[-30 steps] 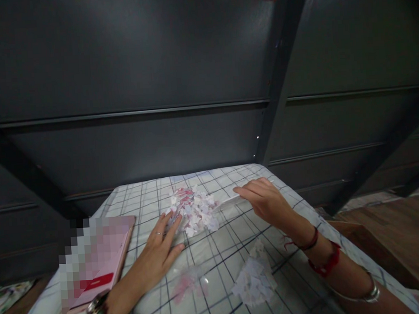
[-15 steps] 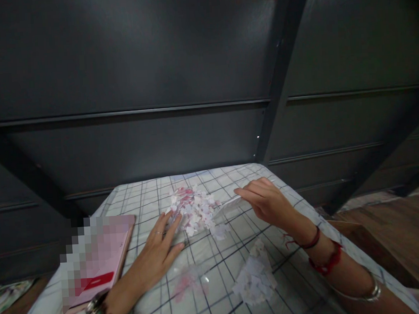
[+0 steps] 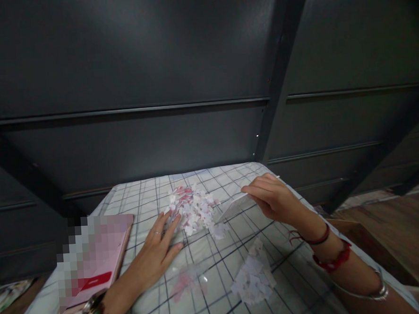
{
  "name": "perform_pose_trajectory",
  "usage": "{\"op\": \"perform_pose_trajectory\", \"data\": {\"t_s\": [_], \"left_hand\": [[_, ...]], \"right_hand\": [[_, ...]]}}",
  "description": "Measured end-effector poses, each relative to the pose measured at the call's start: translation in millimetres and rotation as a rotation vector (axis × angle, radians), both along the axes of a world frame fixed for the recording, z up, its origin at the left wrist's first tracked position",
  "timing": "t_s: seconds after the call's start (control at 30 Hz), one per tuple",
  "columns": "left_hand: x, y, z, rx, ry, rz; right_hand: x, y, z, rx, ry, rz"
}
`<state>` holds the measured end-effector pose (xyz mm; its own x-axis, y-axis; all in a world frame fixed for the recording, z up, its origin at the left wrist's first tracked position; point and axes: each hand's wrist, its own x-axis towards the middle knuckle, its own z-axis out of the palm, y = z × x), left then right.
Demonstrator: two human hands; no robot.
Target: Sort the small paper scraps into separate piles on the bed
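My left hand (image 3: 157, 248) lies with its fingers spread at the near left edge of a heap of torn paper scraps (image 3: 198, 210), white with some pink. My right hand (image 3: 270, 196) is closed around a white paper strip (image 3: 234, 206), just right of the heap. The strip slants down to the left, its lower end close to the scraps, and a bit of white pokes out behind the knuckles. Nearer me is a second, smaller pile of white paper pieces (image 3: 254, 275). A clear plastic bag with pink in it (image 3: 189, 284) lies between this pile and my left forearm.
The table has a white checked cloth (image 3: 219, 312). At its left edge lies a pink case or tablet cover (image 3: 114, 257), partly blurred out, with a red piece on it. Dark panels (image 3: 141, 142) rise behind the table. An open box (image 3: 375, 253) stands on the floor at right.
My right hand has shifted slightly right, drawing the paper strip with it, and more of the strip's length shows. My left hand has stayed at the heap.
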<state>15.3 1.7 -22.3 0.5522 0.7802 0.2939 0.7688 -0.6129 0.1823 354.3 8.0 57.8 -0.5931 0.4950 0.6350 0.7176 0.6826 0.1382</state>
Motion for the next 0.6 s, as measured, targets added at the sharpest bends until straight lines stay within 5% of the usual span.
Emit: {"op": "perform_pose_trajectory", "data": {"t_s": [0.3, 0.6], "left_hand": [[0, 2, -3.2, -0.003, 0.003, 0.002], [1, 2, -5.6, 0.018, 0.01, 0.003]], "right_hand": [[2, -3, 3, -0.119, -0.099, -0.022], [-9, 3, -8, 0.041, -0.072, -0.072]]}}
